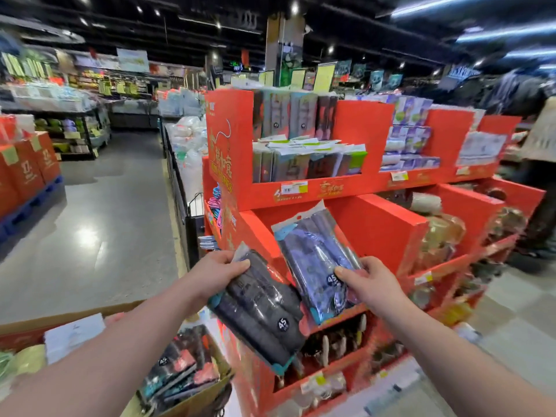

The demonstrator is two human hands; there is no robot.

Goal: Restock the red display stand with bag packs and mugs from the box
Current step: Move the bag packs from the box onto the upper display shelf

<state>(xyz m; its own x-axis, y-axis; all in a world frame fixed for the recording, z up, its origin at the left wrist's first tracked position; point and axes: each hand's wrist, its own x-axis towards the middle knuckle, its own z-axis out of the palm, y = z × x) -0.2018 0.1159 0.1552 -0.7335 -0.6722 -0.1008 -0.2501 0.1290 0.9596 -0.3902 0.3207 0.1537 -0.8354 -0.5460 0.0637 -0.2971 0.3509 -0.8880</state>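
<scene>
I stand in front of the red display stand [370, 136]. My left hand [218, 270] grips the top end of a black bag pack [260, 311], held tilted before the stand's left front corner. My right hand [371, 281] holds the lower part of a blue bag pack [314, 251], which leans over the stand's middle compartment [376, 230]. The top shelf holds several upright bag packs [296, 115]. The cardboard box [207, 392] sits at lower left with more bag packs [180, 365] inside.
Wrapped brownish goods [439, 233] fill the stand's right compartments. Lower shelves hold small utensils [337, 344]. A grey aisle floor [105, 224] stretches to the left, bordered by red cartons on a blue pallet [27, 176]. A person [541, 182] stands at the far right.
</scene>
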